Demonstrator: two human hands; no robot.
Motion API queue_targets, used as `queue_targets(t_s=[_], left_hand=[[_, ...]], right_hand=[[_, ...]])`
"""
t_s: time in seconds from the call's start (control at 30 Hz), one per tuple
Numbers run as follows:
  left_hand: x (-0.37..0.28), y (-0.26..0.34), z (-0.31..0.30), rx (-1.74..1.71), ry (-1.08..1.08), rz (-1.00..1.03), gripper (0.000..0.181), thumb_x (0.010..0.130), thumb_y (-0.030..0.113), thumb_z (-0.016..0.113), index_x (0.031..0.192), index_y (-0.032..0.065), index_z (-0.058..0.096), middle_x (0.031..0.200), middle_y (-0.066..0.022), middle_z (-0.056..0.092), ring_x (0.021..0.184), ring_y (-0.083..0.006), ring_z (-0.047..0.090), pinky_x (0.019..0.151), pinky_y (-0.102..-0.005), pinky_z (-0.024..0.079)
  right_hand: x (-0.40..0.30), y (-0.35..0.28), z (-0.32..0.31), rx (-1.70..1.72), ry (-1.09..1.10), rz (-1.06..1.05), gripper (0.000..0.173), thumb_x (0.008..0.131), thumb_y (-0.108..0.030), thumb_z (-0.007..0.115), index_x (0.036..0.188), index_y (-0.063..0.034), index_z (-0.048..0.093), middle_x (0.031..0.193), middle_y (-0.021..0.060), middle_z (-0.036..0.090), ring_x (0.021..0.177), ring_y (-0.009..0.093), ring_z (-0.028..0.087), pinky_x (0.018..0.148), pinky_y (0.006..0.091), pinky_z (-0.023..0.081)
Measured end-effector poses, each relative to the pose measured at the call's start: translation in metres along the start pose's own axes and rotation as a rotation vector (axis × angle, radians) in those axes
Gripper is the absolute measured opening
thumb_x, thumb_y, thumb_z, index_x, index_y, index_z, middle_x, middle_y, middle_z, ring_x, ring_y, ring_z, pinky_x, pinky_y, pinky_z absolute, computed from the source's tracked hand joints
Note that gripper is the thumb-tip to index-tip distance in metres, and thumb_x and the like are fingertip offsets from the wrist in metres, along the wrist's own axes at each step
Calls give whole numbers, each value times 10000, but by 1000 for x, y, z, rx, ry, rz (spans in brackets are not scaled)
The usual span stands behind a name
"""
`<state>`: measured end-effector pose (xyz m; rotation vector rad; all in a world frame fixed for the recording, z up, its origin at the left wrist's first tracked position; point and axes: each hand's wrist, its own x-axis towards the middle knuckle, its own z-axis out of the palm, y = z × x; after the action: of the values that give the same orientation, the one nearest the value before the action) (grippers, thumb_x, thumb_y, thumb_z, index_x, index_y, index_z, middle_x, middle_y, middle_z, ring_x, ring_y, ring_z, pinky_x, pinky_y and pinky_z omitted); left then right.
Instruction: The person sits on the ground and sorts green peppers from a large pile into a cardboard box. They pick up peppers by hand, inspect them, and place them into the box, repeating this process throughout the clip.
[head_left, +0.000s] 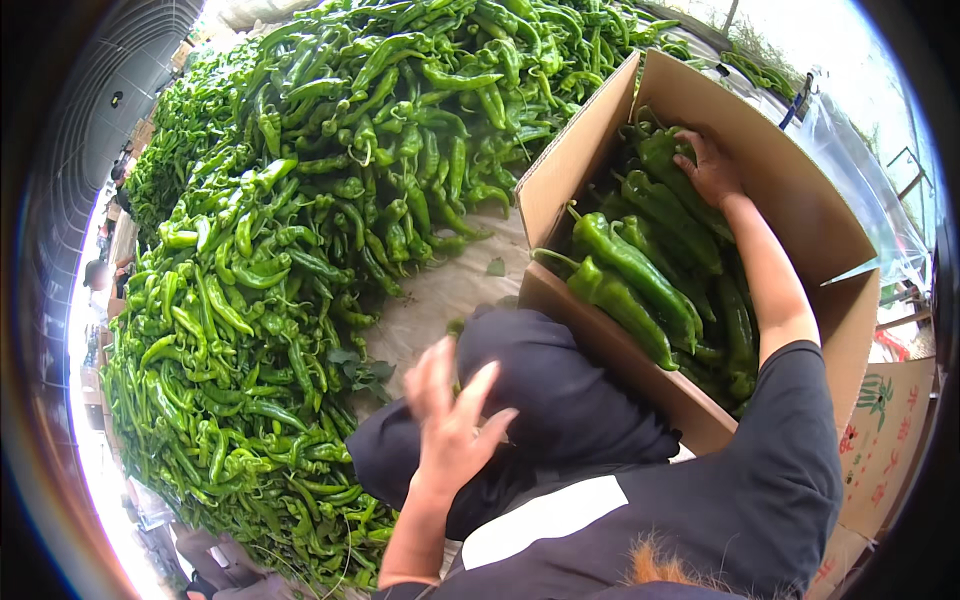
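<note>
My right hand (709, 169) is inside an open cardboard box (757, 142), near its far end. Its thumb and fingers close on a large green pepper (660, 154) lying over others. More long green peppers (637, 270) are layered in the box, several of them side by side with stems towards the left wall. In front of my dark-clothed knees my left hand (450, 420) is raised, blurred, with fingers spread and nothing visible in it. A great heap of green peppers (300, 247) curves around the left and far side.
Pale ground sheeting (442, 292) shows between heap and box, with loose leaves (364, 371) at the heap's edge. A printed carton (885, 435) stands right, below clear plastic sheeting (862, 172). Other people (225, 559) are at the left rim.
</note>
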<state>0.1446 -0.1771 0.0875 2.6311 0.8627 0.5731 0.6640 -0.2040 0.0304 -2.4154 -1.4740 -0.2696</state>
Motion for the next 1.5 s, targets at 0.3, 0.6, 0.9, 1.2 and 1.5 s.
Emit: queue_targets(t_s=[0.3, 0.6, 0.9, 1.2, 1.5], left_hand=[[-90, -7, 0, 174, 159, -345, 302, 757, 184, 749, 1024, 66, 673, 1422, -219, 412, 1327, -415, 323, 1099, -506, 259], [-105, -3, -2, 203, 201, -347, 263, 739, 152, 749, 984, 71, 701, 1385, -217, 459, 1292, -416, 365, 1072, -488, 300], [-131, -22, -21, 132, 377, -378, 272, 699, 121, 765, 964, 106, 712, 1322, -174, 516, 1256, -376, 411, 1044, -464, 333], [-236, -58, 42, -108, 630, -724, 455, 937, 172, 533, 1342, -6, 429, 1344, -205, 460, 1253, -379, 414, 1090, -444, 284], [-275, -270, 72, 51, 710, -988, 309, 809, 136, 668, 1086, 36, 574, 1168, -161, 539, 1152, -351, 465, 1009, -435, 371]], right_hand=[[29, 13, 32, 32, -137, 228, 494, 1001, -430, 364, 1382, -125, 437, 1307, 244, 529, 1229, 410, 479, 1029, 451, 379], [-72, -48, -32, 152, 400, -154, 238, 920, -207, 596, 1103, -57, 574, 1029, 157, 621, 955, 371, 594, 866, 408, 476], [-128, -87, -27, 157, -59, -243, 557, 972, -350, 415, 1447, -61, 390, 1497, 170, 357, 1365, 342, 338, 1141, 438, 224], [-155, -147, 19, -1, -67, -298, 599, 946, -179, 484, 1499, -88, 273, 1522, 151, 316, 1365, 338, 359, 1091, 416, 341], [-166, -148, 33, -312, 129, -365, 561, 944, -140, 469, 1485, -136, 321, 1524, 105, 337, 1332, 303, 418, 1047, 382, 389]])
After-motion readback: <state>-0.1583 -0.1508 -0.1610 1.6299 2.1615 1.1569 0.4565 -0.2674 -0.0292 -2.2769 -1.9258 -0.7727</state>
